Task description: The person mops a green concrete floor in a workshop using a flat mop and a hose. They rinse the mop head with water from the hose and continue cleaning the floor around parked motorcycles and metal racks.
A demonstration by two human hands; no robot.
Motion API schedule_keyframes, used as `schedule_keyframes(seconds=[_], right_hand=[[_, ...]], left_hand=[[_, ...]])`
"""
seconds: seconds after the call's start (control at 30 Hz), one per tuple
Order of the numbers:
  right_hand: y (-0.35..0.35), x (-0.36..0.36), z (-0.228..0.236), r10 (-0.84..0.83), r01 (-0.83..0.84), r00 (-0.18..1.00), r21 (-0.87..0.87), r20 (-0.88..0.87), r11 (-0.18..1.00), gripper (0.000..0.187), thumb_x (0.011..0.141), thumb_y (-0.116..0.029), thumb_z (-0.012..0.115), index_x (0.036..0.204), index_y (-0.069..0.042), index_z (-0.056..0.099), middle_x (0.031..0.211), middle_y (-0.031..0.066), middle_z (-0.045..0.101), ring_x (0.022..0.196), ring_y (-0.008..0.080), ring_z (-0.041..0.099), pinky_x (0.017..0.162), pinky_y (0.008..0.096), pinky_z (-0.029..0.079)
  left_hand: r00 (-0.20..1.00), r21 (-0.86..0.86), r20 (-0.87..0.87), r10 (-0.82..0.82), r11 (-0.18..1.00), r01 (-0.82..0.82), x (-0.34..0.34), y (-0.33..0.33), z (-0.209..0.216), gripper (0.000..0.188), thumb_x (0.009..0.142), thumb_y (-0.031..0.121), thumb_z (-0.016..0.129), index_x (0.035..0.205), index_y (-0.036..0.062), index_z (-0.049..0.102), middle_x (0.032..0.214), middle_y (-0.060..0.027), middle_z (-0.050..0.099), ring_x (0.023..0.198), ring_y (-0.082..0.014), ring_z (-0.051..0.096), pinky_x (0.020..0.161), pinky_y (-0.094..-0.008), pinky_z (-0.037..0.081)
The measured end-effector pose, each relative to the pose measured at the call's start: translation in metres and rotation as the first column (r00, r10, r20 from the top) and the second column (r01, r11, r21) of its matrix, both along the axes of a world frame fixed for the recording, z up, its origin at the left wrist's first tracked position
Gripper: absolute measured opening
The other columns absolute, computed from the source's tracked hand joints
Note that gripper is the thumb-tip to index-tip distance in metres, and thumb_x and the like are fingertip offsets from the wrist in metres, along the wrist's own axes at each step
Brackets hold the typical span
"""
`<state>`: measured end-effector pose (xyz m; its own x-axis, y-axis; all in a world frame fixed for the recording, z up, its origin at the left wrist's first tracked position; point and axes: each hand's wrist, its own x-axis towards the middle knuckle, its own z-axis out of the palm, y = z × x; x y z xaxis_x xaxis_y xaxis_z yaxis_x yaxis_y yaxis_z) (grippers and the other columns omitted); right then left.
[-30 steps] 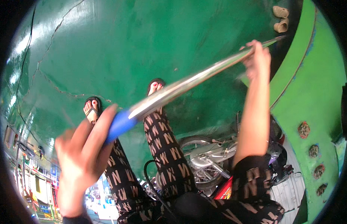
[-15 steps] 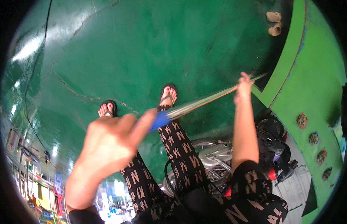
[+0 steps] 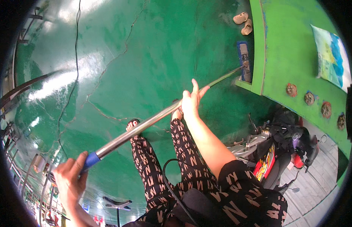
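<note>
A flat mop with a long metal pole (image 3: 142, 125) slants across the view, from low on the left to far on the right. My left hand (image 3: 71, 177) is closed round the pole's end beside its blue grip (image 3: 91, 161). Halfway along, my right hand (image 3: 190, 104) holds the pole between thumb and fingers, some fingers stretched out. The blue-edged mop head (image 3: 243, 56) lies on the green floor (image 3: 153, 64) alongside the base of the green raised platform (image 3: 282, 49).
A pair of beige clogs (image 3: 241, 17) sits beyond the mop head. To the right stands a motorcycle (image 3: 265, 162). Several small round objects (image 3: 291, 89) and a patterned cushion (image 3: 329, 56) are on the platform. A black cable (image 3: 76, 56) crosses the floor at left.
My left hand has drawn back down and left with the blue grip. My right hand has shifted left. The view has turned, and the mop head now shows by the platform.
</note>
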<state>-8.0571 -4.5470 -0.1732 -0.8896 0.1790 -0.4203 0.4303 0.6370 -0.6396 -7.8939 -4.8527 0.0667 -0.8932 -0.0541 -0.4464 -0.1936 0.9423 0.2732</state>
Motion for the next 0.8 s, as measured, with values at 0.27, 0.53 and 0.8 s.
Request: schedule_keyframes(seconds=[0.27, 0.53, 0.8], right_hand=[[-0.025, 0.08, 0.093, 0.118, -0.113, 0.991, -0.078, 0.062, 0.991, 0.063, 0.071, 0.002, 0.055, 0.13, -0.007, 0.036, 0.141, 0.0327, -0.013, 0.133, 0.0471, -0.004, 0.109, 0.0417, 0.019], [-0.046, 0.105, 0.183, 0.104, -0.1, 0.994, -0.163, 0.016, 0.982, 0.075, 0.066, 0.002, 0.063, 0.133, -0.016, 0.034, 0.143, 0.0307, -0.005, 0.133, 0.0465, -0.004, 0.11, 0.0487, 0.009], [-0.038, 0.026, 0.223, 0.146, -0.172, 0.984, -0.334, -0.102, 0.927, 0.08, 0.064, 0.003, 0.058, 0.135, -0.02, 0.029, 0.142, 0.0333, -0.001, 0.132, 0.0495, 0.001, 0.108, 0.0505, 0.012]], left_hand=[[0.945, 0.009, 0.24, 0.221, 0.973, -0.23, 0.076, 0.011, 0.135, 0.044, 0.059, 0.006, 0.066, 0.103, 0.0095, 0.062, 0.066, -0.013, 0.056, 0.055, -0.0296, 0.056, 0.052, -0.0361, 0.043], [0.668, 0.087, 0.453, 0.59, 0.717, -0.692, 0.166, 0.023, 0.237, 0.036, 0.078, -0.002, 0.062, 0.113, -0.0054, 0.054, 0.096, -0.018, 0.062, 0.09, -0.0191, 0.059, 0.079, -0.0318, 0.048], [0.543, 0.094, 0.414, 0.731, 0.559, -0.824, 0.11, 0.098, 0.299, 0.034, 0.081, -0.003, 0.057, 0.115, -0.008, 0.051, 0.098, -0.0158, 0.061, 0.088, -0.0192, 0.059, 0.079, -0.0311, 0.047]])
